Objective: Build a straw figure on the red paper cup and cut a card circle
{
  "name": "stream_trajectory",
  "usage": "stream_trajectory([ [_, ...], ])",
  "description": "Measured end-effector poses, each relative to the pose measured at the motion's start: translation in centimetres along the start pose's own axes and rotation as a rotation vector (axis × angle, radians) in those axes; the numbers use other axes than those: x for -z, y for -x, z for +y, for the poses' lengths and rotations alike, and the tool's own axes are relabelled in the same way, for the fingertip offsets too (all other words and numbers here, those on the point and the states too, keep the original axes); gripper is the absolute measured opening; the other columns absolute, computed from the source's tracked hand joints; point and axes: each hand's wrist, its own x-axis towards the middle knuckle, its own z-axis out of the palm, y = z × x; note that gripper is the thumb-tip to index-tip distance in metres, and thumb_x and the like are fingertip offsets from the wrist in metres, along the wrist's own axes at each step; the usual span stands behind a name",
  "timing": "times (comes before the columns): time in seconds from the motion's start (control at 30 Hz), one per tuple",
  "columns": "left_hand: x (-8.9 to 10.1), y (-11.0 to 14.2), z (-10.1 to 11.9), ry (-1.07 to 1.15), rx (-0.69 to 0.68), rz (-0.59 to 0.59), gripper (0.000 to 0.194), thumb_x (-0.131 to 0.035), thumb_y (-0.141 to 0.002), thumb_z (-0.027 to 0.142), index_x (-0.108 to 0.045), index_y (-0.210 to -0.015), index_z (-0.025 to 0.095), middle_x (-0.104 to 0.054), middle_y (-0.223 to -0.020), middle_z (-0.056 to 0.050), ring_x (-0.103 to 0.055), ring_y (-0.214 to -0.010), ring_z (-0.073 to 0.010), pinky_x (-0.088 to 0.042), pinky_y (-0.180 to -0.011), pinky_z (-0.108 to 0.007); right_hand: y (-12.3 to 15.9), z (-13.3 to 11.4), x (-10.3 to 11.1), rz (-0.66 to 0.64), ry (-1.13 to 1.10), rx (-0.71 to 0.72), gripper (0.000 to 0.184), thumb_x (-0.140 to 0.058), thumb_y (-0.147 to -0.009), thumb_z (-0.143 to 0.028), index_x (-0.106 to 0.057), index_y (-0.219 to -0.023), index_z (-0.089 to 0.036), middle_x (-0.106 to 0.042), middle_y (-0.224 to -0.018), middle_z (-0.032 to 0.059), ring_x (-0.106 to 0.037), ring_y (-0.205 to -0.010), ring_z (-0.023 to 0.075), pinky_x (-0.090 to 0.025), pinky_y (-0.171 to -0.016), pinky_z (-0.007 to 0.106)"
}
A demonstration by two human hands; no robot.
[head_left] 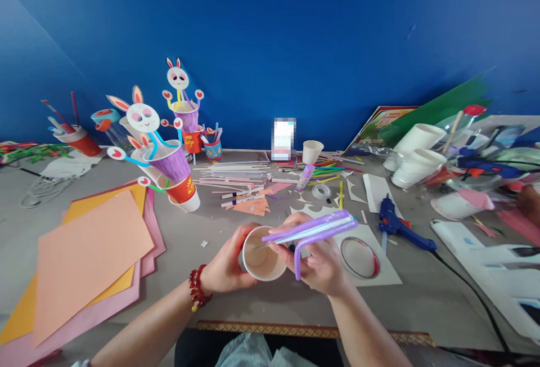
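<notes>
My left hand (230, 260) is wrapped round the side of a white paper cup (278, 273), its mouth turned up towards me. My right hand (318, 263) is closed on what look like purple-handled scissors (312, 228), seen nearly edge-on. From them a thin metal tip reaches into the mouth of the cup; whether it touches the inside I cannot tell. The right fingertips are at the cup's right rim. Beneath the right hand lies a white sheet (379, 280) with a tape roll (377, 263) on it, partly covered.
Coloured paper (93, 260) is stacked at left, before cup-made rabbit figures (166, 164). Straws (236, 168), a glue stick (306, 177) and paper scraps lie behind my hands. At right are a blue glue gun (400, 226) with its cord, a white power strip (485, 277) and stacked cups (417, 164).
</notes>
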Motion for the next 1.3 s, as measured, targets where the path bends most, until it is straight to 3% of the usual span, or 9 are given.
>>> stream_trajectory([
  [0.3, 0.1, 0.0, 0.0, -0.038, -0.039, -0.009, 0.072, -0.075, -0.075, 0.045, -0.041, -0.135, 0.023, -0.054, -0.130, -0.016, -0.057, -0.118, -0.0334, -0.048, -0.098, -0.047, 0.1, -0.1, -0.3, -0.017, -0.009, 0.000, 0.037, -0.069, -0.083, -0.011, -0.063, -0.115, -0.030, -0.074, -0.091, 0.0070, -0.070, -0.083, 0.0235, -0.058, -0.074, 0.037],
  [0.53, 0.1, 0.0, 0.0, -0.016, -0.026, 0.007, 0.071, -0.074, -0.076, 0.048, -0.040, -0.134, 0.023, -0.056, -0.128, -0.015, -0.058, -0.116, -0.0319, -0.049, -0.097, -0.045, -1.1, -0.8, -0.1, -0.114, -0.064, -0.054, 0.010, -0.064, -0.088, -0.018, -0.070, -0.093, -0.025, -0.070, -0.081, 0.0046, -0.064, -0.073, 0.0192, -0.054, -0.068, 0.033],
  [0.7, 0.0, 0.0, -0.1, -0.023, -0.002, 0.010, 0.072, -0.073, -0.075, 0.052, -0.042, -0.132, 0.022, -0.056, -0.127, -0.016, -0.059, -0.113, -0.0311, -0.050, -0.094, -0.044, -1.4, -0.8, 0.0, -0.136, -0.103, -0.067, 0.011, -0.061, -0.092, -0.022, -0.071, -0.090, -0.024, -0.071, -0.079, 0.0040, -0.063, -0.076, 0.0189, -0.052, -0.073, 0.036],
  [0.9, 0.0, -0.1, -0.2, -0.053, -0.068, 0.023, 0.070, -0.073, -0.077, 0.047, -0.041, -0.135, 0.023, -0.057, -0.128, -0.015, -0.058, -0.116, -0.0319, -0.048, -0.097, -0.046, -1.6, -1.0, 0.0, -0.199, -0.120, -0.067, 0.013, -0.059, -0.095, -0.030, -0.071, -0.092, -0.027, -0.073, -0.079, 0.0027, -0.062, -0.073, 0.0192, -0.051, -0.081, 0.041],
  [1.07, 0.0, 0.0, -0.4, -0.034, -0.030, -0.002, 0.072, -0.073, -0.076, 0.048, -0.041, -0.134, 0.021, -0.056, -0.129, -0.016, -0.058, -0.117, -0.0329, -0.049, -0.097, -0.046, -1.2, -0.6, 0.1, -0.174, -0.127, -0.121, 0.009, -0.064, -0.092, -0.025, -0.073, -0.095, -0.026, -0.073, -0.086, 0.0048, -0.063, -0.082, 0.0206, -0.052, -0.081, 0.038],
  [1.3, -0.2, 0.1, -0.6, -0.049, -0.018, 0.020, 0.072, -0.073, -0.075, 0.050, -0.043, -0.133, 0.021, -0.057, -0.128, -0.015, -0.059, -0.115, -0.0316, -0.050, -0.096, -0.045, -1.0, -0.3, 0.0, -0.121, -0.072, -0.050, 0.015, -0.065, -0.089, -0.018, -0.072, -0.099, -0.028, -0.073, -0.086, 0.0026, -0.064, -0.082, 0.0196, -0.051, -0.087, 0.038],
])
